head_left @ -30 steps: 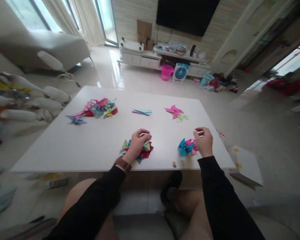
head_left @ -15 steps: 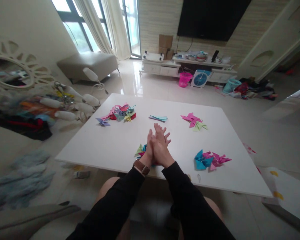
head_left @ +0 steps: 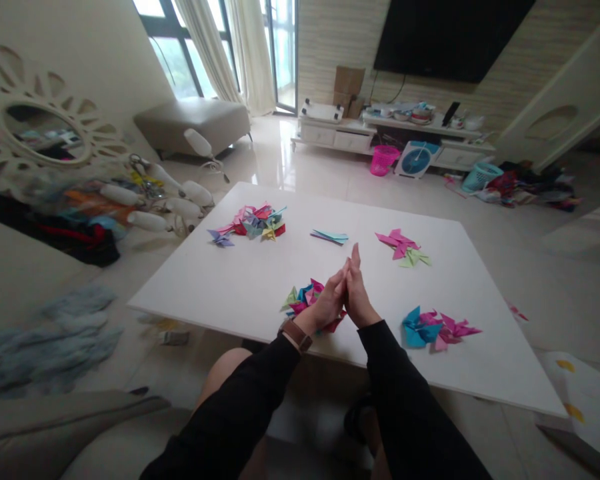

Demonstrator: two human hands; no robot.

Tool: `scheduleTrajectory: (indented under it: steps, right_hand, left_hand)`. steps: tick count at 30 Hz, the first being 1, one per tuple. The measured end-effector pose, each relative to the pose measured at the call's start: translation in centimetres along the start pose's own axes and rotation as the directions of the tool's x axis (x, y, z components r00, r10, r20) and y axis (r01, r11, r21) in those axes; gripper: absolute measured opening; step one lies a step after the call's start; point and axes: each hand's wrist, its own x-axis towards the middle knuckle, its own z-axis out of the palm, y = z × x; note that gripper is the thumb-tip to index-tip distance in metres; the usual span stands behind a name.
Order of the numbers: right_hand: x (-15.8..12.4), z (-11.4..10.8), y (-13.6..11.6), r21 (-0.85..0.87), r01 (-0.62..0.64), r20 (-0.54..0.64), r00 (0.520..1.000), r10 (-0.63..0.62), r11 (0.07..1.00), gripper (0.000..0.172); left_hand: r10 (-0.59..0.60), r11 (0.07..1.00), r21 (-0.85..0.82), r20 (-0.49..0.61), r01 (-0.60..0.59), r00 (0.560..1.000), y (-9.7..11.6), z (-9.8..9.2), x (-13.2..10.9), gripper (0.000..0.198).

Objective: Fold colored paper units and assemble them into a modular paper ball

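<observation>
My left hand (head_left: 331,300), with a brown watch strap at its wrist, meets my right hand (head_left: 359,293) palm to palm above the near edge of the table. Both hands have their fingers stretched out, and no object shows between them. Partly behind my left hand lies a pile of folded paper cranes (head_left: 300,298) in pink, blue and green. Blue and pink paper cranes (head_left: 423,328) rest to the right of my right hand. Beyond the hands is a small stack of narrow folded paper strips (head_left: 331,237), pale blue on top.
The white table (head_left: 220,287) also carries a mixed pile of paper cranes (head_left: 255,223) at far left and pink and green cranes (head_left: 400,245) at far right. A lamp with white shades (head_left: 185,200) stands by the left edge. A grey bench (head_left: 195,123) is farther back.
The view has shifted, so the table sits farther right. My hands have moved right relative to the near pile, uncovering more of it, and turned from crossed to palms facing.
</observation>
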Motion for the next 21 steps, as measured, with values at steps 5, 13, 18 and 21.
scheduleTrajectory:
  steps: [5, 13, 18, 21]
  right_hand:
    - [-0.6, 1.2, -0.1, 0.087, -0.046, 0.038, 0.998, 0.043, 0.995, 0.076]
    - [1.9, -0.1, 0.1, 0.013, 0.056, -0.079, 0.995, -0.055, 0.998, 0.076]
    - [2.6, 0.6, 0.7, -0.052, 0.109, -0.105, 0.988, -0.114, 0.993, 0.074]
    - [1.7, 1.3, 0.1, -0.156, 0.169, -0.028, 0.984, -0.175, 0.973, 0.072]
  left_hand:
    - [0.038, 0.993, 0.115, 0.023, -0.040, 0.999, 0.3, -0.8, -0.7, 0.080]
    - [-0.035, 0.963, 0.271, 0.080, 0.012, 0.996, 1.2, -2.8, -2.7, 0.062]
    - [-0.223, 0.863, 0.463, -0.010, 0.202, 0.975, 6.8, -4.6, -4.9, 0.057]
    - [0.045, 0.797, 0.585, -0.310, 0.154, 0.950, 9.3, -6.7, -5.7, 0.044]
